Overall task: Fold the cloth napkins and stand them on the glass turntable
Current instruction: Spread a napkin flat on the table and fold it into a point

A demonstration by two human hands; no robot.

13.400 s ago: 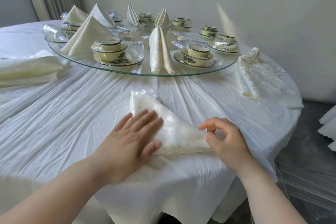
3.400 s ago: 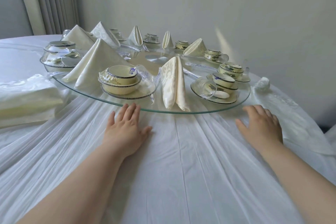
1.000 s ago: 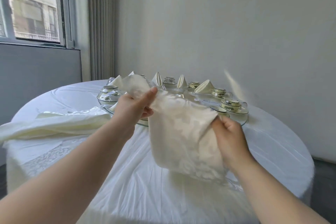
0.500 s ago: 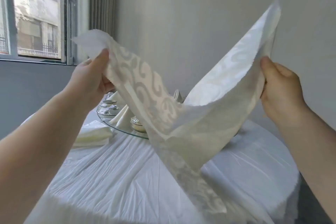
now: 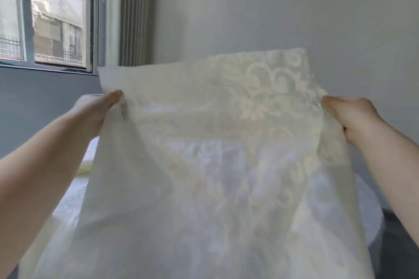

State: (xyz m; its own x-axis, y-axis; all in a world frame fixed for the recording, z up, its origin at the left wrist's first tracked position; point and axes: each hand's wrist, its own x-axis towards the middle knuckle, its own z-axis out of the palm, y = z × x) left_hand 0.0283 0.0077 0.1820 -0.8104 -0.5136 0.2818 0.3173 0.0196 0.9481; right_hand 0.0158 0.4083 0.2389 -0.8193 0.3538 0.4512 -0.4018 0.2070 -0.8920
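A cream cloth napkin (image 5: 204, 165) with a woven floral pattern hangs spread out flat in the air in front of me. My left hand (image 5: 95, 113) grips its upper left edge, thumb on the near side. At the upper right edge, my right hand (image 5: 353, 118) pinches the cloth in the same way. The napkin fills most of the view and hides the glass turntable and everything standing on it.
The white tablecloth (image 5: 367, 201) of the round table shows at the right below the cloth, with dark floor (image 5: 399, 244) past its edge. A window (image 5: 45, 11) and a grey curtain (image 5: 136, 13) are at the upper left; a plain wall lies ahead.
The napkin, held bunched a second ago and then pulled apart with corners flung up, is now stretched flat between both hands. It now covers the turntable from view.
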